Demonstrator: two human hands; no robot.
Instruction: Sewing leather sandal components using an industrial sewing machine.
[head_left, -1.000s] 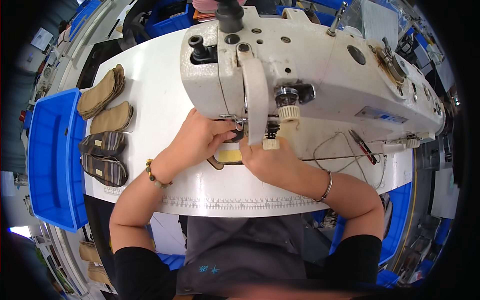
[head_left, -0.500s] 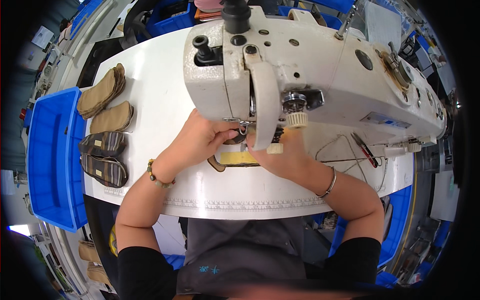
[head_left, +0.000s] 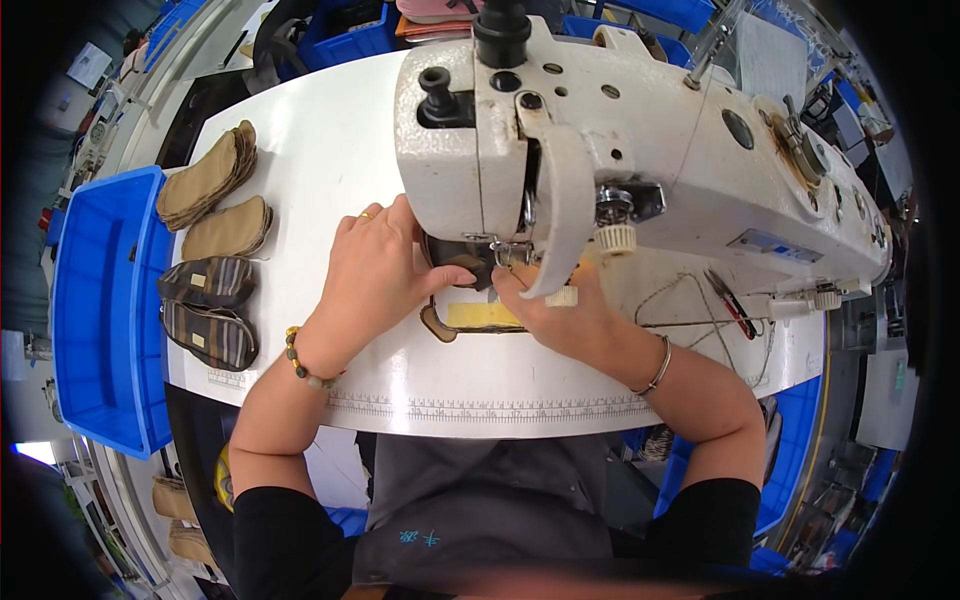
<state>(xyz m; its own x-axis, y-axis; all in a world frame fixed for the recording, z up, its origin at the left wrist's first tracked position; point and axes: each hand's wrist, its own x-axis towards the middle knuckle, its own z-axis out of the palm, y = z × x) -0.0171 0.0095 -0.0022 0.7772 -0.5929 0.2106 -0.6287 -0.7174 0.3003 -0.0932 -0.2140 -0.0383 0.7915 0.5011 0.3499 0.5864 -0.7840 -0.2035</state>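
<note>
A white sewing machine reaches over the white table from the right. Under its needle area lies a dark fabric piece, partly covered by the machine head. My left hand grips its left side, thumb on top and fingers around the far edge. Close by the presser foot, my right hand has its thumb and fingertips at the piece's right edge; the machine arm hides part of these fingers. A yellow strip and a brown-edged dark piece are just in front.
At the left stand stacked tan fabric pieces and two striped pouches, beside a blue bin. Red-and-black thread snips and a loose cord lie at the right. A printed ruler follows the table's near edge.
My left hand has shifted left and opened from a close pinch to a wider grip, showing more of the dark piece. The right hand has barely moved. The whole view has shifted slightly.
</note>
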